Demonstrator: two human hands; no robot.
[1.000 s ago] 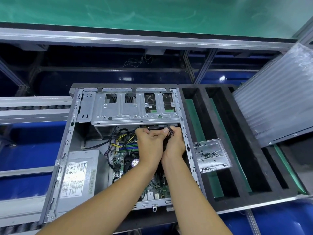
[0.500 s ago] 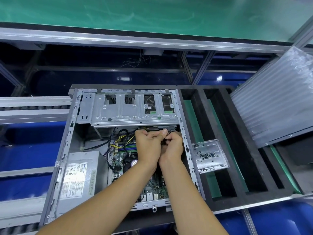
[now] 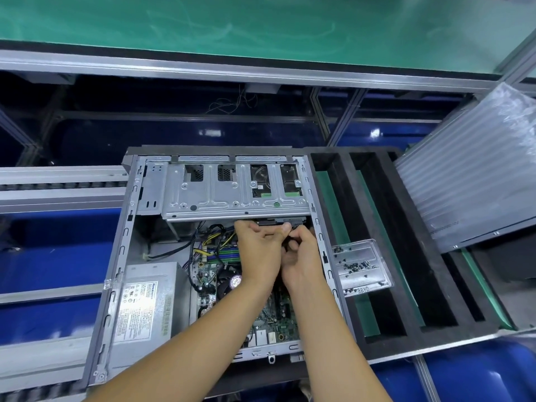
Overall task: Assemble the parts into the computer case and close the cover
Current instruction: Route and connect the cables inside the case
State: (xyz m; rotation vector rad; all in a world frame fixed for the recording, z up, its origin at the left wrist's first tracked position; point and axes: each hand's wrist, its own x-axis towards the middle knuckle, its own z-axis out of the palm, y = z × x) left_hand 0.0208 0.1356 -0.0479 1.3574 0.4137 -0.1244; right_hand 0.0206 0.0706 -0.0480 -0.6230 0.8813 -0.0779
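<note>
The open grey computer case (image 3: 121,256) lies flat in front of me, motherboard (image 3: 275,317) and power supply (image 3: 145,303) inside. Both my hands work just below the silver drive cage (image 3: 232,198). My left hand (image 3: 258,253) has its fingers curled around a black cable plug (image 3: 294,225) at the drive's rear edge. My right hand (image 3: 301,256) pinches the same black cable beside it. The hands hide most of the cable. The ribbed grey side cover (image 3: 470,175) leans at the right.
A black foam tray (image 3: 406,285) with long slots sits right of the case. On it lies a clear plastic dish (image 3: 359,265) holding several small screws. Conveyor rails (image 3: 58,187) run at the left, a green-topped bench (image 3: 261,24) behind.
Both hands stayed at the drive's rear edge and shifted slightly; the fingers regripped the black cable plug. The case and tray have not moved.
</note>
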